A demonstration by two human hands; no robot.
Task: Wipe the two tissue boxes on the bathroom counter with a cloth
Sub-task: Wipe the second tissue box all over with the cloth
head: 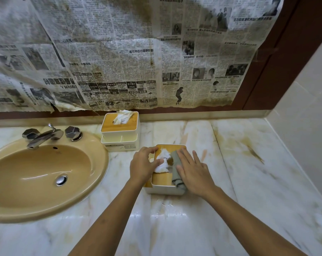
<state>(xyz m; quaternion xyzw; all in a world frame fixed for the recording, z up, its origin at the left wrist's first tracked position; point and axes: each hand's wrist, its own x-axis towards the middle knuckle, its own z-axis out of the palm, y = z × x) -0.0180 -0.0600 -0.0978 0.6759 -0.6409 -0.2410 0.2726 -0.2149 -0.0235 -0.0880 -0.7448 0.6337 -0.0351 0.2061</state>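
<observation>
Two white tissue boxes with wooden lids stand on the marble counter. The far tissue box (120, 133) sits by the back wall, a tissue sticking up from its slot. The near tissue box (161, 179) is under both hands. My left hand (142, 166) holds its left side, thumb touching the white tissue (163, 160) that rises from the lid. My right hand (194, 172) lies flat, fingers straight, pressing a grey cloth (176, 169) onto the right part of the lid. The cloth's end hangs over the front right corner.
A tan sink (45, 174) with a chrome faucet (44, 136) fills the left of the counter (239, 172). Stained newspaper (119, 61) covers the wall behind. A tiled side wall (307, 108) bounds the counter on the right.
</observation>
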